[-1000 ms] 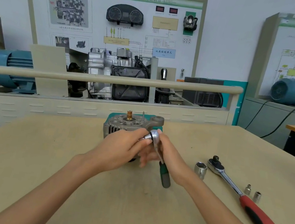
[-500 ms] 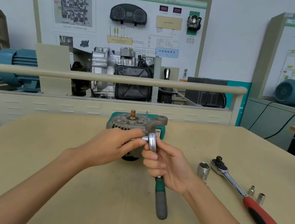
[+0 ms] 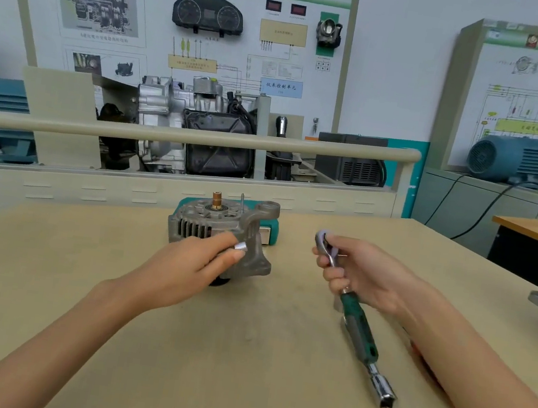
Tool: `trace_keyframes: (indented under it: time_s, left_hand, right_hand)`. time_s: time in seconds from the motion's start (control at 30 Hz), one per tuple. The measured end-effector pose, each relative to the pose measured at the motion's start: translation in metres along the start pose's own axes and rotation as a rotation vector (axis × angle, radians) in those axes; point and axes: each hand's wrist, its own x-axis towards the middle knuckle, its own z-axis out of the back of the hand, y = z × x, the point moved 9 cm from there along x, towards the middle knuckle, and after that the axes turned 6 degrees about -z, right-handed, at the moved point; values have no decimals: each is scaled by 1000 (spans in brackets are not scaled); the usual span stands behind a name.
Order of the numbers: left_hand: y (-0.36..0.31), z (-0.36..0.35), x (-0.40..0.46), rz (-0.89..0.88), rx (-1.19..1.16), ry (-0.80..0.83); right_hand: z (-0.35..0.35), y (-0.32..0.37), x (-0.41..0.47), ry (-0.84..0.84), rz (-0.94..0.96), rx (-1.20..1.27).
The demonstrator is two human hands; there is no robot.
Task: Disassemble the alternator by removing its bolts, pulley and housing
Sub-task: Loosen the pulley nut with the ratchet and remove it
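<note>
Left hand [image 3: 189, 268] pinches a small socket [image 3: 240, 245] right against the alternator [image 3: 222, 228]. Right hand [image 3: 355, 271], well off to the side, grips the ratchet [image 3: 357, 315], handle slanting down toward the person.

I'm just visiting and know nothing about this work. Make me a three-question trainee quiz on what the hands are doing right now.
1. True or false: the left hand pinches a small silver socket.
2. Which tool does the right hand grip? A) hammer B) green-handled ratchet C) screwdriver
3. Fill in: the alternator sits on the ____.

Key
1. True; the socket is at its fingertips, in front of the alternator.
2. B; held near the head, handle pointing toward the camera.
3. Table, upright with its copper-coloured shaft end on top.
</note>
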Motion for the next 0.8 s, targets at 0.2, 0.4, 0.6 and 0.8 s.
trace_keyframes:
  time_s: [0.2,0.4,0.6,0.8]
  left_hand:
    - [-23,-51,23,-6,-121,108]
    - [-44,-90,43,-8,-93,181]
    - [-54,-114,63,47,-185,178]
    - [-72,-136,82,34,-264,190]
  right_hand:
    - [80,-14,-17,-484,-171,-893]
    - [81,-26,-9,-660,-106,-1507]
    - [83,-13,-12,-789,-123,-1603]
    - [62,10,-21,-421,72,-876]
